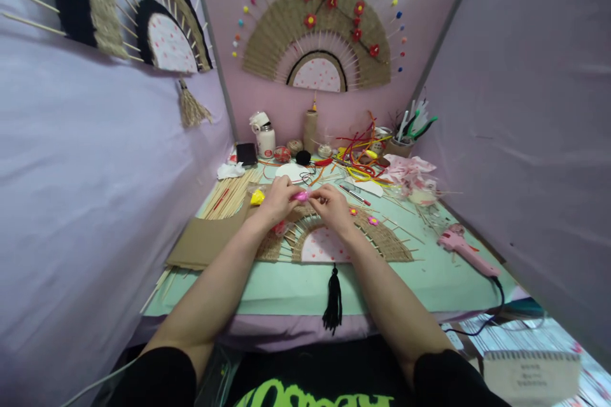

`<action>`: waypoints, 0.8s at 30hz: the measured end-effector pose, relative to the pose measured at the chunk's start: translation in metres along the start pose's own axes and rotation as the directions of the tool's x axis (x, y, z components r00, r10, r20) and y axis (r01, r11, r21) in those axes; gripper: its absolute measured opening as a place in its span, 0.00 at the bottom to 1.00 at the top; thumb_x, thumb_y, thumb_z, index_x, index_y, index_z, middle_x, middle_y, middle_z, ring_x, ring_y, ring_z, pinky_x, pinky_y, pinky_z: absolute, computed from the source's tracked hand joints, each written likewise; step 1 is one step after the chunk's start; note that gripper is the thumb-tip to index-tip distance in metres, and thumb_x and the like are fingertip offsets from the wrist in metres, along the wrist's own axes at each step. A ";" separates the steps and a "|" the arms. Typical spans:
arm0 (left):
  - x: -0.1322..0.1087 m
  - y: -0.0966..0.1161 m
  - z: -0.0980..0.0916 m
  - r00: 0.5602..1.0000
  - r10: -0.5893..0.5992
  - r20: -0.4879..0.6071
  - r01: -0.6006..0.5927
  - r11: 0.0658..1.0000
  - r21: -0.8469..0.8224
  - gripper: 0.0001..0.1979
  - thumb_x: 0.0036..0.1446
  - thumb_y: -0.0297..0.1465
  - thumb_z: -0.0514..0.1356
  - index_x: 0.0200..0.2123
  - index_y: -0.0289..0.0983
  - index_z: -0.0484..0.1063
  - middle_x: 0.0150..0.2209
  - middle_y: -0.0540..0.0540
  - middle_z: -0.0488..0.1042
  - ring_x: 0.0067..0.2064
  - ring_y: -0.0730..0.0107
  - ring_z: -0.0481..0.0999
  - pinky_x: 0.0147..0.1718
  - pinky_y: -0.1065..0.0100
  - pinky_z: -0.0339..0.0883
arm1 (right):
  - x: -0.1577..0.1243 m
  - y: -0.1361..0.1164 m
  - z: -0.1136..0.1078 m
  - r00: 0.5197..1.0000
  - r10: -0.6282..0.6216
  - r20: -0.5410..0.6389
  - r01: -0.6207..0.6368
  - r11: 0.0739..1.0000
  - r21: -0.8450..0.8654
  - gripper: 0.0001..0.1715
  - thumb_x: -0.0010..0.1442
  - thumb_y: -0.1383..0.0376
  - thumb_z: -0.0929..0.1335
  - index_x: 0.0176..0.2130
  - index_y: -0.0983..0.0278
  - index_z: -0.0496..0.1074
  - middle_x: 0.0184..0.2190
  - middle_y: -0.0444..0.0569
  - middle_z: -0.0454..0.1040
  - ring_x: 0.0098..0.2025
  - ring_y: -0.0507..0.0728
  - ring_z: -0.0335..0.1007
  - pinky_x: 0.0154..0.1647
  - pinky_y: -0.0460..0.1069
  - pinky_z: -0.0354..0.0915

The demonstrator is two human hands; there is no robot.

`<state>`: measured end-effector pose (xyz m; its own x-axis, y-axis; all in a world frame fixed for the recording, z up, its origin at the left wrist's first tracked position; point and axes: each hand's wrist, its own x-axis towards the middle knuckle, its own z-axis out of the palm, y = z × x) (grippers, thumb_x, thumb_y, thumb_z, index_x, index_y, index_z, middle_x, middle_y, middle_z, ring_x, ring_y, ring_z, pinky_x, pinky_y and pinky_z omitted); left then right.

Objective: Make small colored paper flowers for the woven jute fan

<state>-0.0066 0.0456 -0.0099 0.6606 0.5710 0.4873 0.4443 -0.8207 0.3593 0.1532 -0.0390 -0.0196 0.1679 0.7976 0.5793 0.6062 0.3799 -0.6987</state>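
pink packet (301,196) held at fan's (324,247) far edge

my left hand (280,198) pinches the packet, my right hand (331,207) its other end. the fan lies nearer me, black tassel (333,302) toward me. glue gun (468,251): well apart, right side.

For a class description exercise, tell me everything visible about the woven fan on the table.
The half-round fan lies flat on the green table, straight edge nearest the camera. Tan, twine-like woven bands cross thin sticks around a white, pink-dotted centre. Pinkish flowers decorate its right side; a black tassel extends from the straight edge. Forearms hide parts; contact with them is unclear.
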 end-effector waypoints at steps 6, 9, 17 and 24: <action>-0.001 0.005 -0.003 0.997 0.071 0.035 -0.072 0.997 0.027 0.10 0.58 0.35 0.59 0.38 0.38 0.77 0.34 0.45 0.63 0.40 0.63 0.62 0.40 0.64 0.58 | 0.000 0.000 -0.001 1.000 0.018 -0.001 -0.017 0.999 0.033 0.06 0.53 0.63 0.70 0.27 0.62 0.72 0.27 0.44 0.67 0.28 0.52 0.61 0.33 0.48 0.60; -0.001 0.006 -0.003 0.994 0.085 0.064 -0.087 0.996 0.023 0.10 0.58 0.36 0.58 0.38 0.37 0.77 0.34 0.45 0.64 0.40 0.63 0.63 0.40 0.64 0.58 | 0.001 0.001 -0.001 0.998 0.045 -0.032 -0.045 0.999 0.003 0.08 0.51 0.63 0.71 0.26 0.62 0.68 0.25 0.42 0.66 0.27 0.51 0.60 0.32 0.48 0.59; -0.001 -0.017 -0.027 0.986 -0.113 0.121 0.106 0.992 0.061 0.09 0.54 0.34 0.60 0.36 0.37 0.76 0.34 0.44 0.67 0.40 0.61 0.66 0.41 0.62 0.59 | 0.004 0.003 -0.008 0.993 0.115 0.017 -0.116 0.990 0.078 0.07 0.54 0.61 0.68 0.30 0.62 0.72 0.29 0.45 0.73 0.28 0.52 0.64 0.31 0.48 0.61; -0.012 -0.037 -0.037 0.922 -0.239 0.304 0.217 0.971 0.105 0.11 0.48 0.28 0.61 0.37 0.37 0.78 0.35 0.42 0.72 0.43 0.57 0.68 0.45 0.61 0.60 | 0.003 0.008 -0.004 0.986 0.168 0.024 -0.169 0.983 0.077 0.09 0.55 0.59 0.67 0.29 0.63 0.72 0.27 0.45 0.74 0.28 0.52 0.65 0.32 0.48 0.61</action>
<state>-0.0530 0.0695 0.0001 0.6873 0.7161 0.1218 0.6377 -0.6751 0.3709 0.1616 -0.0362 -0.0215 0.2486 0.8609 0.4439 0.5074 0.2746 -0.8168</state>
